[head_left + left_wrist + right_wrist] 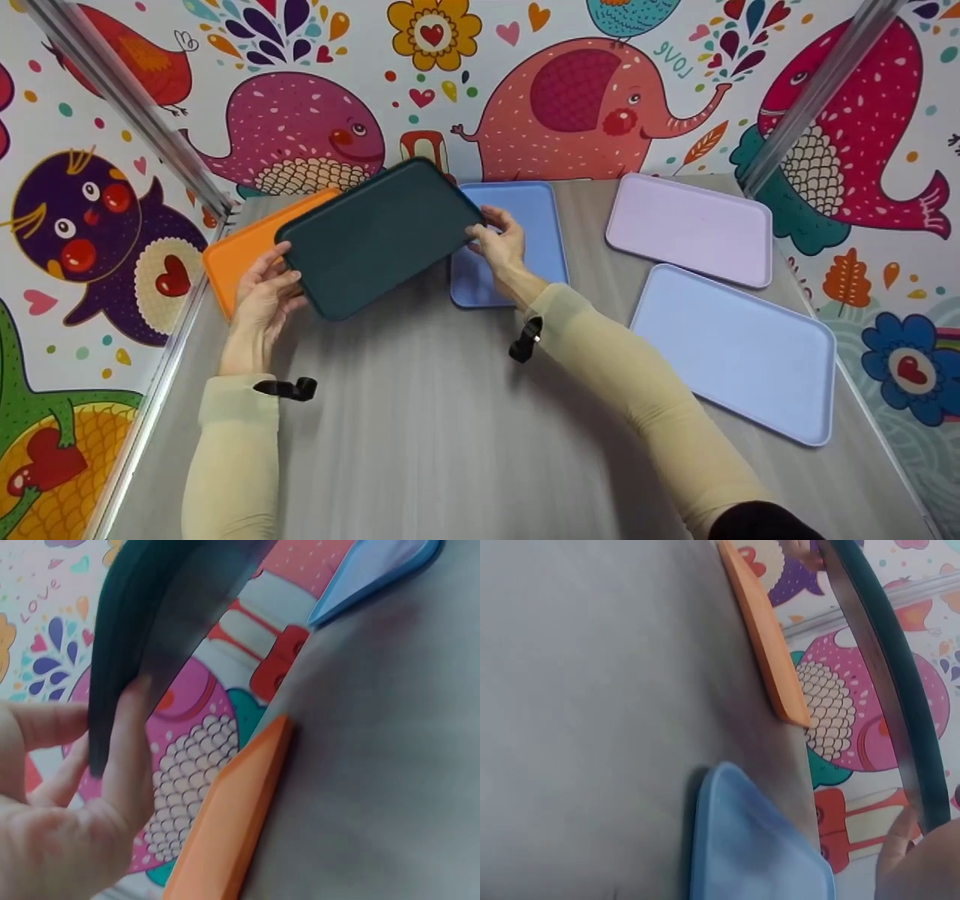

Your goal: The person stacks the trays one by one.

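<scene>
Both hands hold a dark green rectangular tray (pixel 382 240) in the air, tilted, above the back left of the table. My left hand (pixel 264 300) pinches its left end between thumb and fingers, which shows closely in the left wrist view, where the hand (pixel 82 787) grips the tray's edge (pixel 124 652). At the opposite end my right hand (pixel 501 244) grips the right edge. An orange tray (pixel 232 251) lies on the table behind the left hand, partly hidden by the green one. Under the right hand lies a blue tray (pixel 536 225), partly covered.
On the right side of the grey table (pixel 420 420) lie a lilac tray (pixel 690 229) and, nearer, a light blue tray (pixel 739 352). Metal posts (pixel 817 97) and printed walls (pixel 427 82) with cartoon animals bound the table at the back and sides.
</scene>
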Motion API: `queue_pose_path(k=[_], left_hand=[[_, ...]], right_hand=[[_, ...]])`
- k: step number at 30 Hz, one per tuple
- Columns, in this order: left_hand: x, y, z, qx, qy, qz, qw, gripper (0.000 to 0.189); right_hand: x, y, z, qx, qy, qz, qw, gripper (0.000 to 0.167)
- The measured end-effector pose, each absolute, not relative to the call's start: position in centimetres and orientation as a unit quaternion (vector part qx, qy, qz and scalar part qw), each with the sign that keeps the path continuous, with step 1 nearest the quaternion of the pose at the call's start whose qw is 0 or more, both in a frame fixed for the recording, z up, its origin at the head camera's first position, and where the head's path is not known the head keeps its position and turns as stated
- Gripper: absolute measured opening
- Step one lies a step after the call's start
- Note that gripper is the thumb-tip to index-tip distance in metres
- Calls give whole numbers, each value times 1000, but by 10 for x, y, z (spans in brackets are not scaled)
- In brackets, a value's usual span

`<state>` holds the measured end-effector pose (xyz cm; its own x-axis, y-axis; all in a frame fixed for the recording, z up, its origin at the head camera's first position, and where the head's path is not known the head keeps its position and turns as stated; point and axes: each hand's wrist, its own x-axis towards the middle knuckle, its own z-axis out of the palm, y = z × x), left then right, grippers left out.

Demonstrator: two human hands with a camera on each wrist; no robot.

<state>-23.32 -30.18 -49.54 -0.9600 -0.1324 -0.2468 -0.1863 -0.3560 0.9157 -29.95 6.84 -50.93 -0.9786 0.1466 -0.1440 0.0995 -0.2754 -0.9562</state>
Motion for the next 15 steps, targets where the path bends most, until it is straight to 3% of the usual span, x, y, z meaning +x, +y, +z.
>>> queue_pose_path(k=[8,15], left_hand=[[-238,-276,-501,-171,529,831,-26,58],[-240,-255,-512,-178,541,821,-47,60]], right_hand=[[-282,44,-508,-94,-564,819,42,86],[-263,23,-512,-70,-595,800,41,64]])
